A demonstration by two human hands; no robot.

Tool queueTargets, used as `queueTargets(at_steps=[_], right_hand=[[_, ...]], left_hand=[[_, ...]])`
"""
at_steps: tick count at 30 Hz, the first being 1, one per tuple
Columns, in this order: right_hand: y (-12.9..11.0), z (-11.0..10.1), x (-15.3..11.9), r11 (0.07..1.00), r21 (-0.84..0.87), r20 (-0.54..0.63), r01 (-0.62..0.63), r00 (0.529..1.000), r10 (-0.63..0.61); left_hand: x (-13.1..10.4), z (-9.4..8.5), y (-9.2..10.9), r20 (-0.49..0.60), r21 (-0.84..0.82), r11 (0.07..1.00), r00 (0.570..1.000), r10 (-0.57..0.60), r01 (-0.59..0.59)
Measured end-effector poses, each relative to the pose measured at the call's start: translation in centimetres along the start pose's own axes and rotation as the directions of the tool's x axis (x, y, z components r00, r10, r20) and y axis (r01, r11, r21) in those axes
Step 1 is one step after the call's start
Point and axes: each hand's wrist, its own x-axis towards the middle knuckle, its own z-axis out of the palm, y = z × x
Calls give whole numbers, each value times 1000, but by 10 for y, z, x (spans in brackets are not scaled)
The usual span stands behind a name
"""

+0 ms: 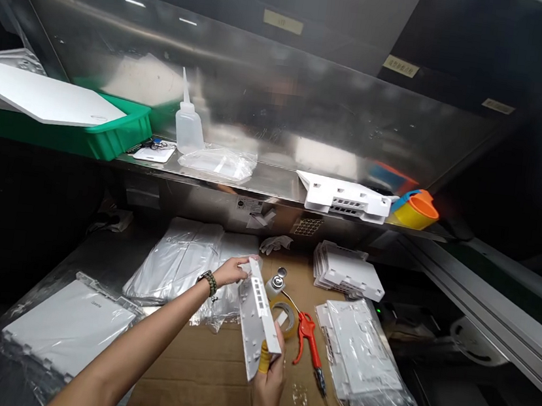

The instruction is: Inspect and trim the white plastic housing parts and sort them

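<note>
A white plastic cover point(253, 313) with a row of slots along its edge is held up on its side over the cardboard-topped bench. My left hand point(233, 271) grips its far end, with the fingertips at the corner. At the near end my right hand point(269, 381) is closed around the lower corner, with a yellow finger cot point(264, 358) on one finger. Just right of the cover lie a roll of tape point(292, 319), a small pump bottle point(275, 284) and a red air blow gun point(309, 341).
Stacked plastic bags point(175, 260) lie behind my left arm. Bagged white panels sit at left point(71, 320) and right point(361, 352), with stacked covers point(349, 270) behind. The shelf point(273, 187) above holds a squeeze bottle point(188, 128), a green bin point(119, 132) and a tape dispenser point(417, 211).
</note>
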Motion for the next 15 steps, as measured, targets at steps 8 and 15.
queueTargets(at_steps=[8, 15], right_hand=[[-23, -29, 1, 998, -26, 75, -53, 996, 54], [-54, -120, 26, 822, 366, -126, -437, 852, 509]], left_hand=[[-59, -8, 66, -221, 252, 967, 971, 86, -28], [-125, 6, 143, -8, 338, 930, 988, 152, -141]])
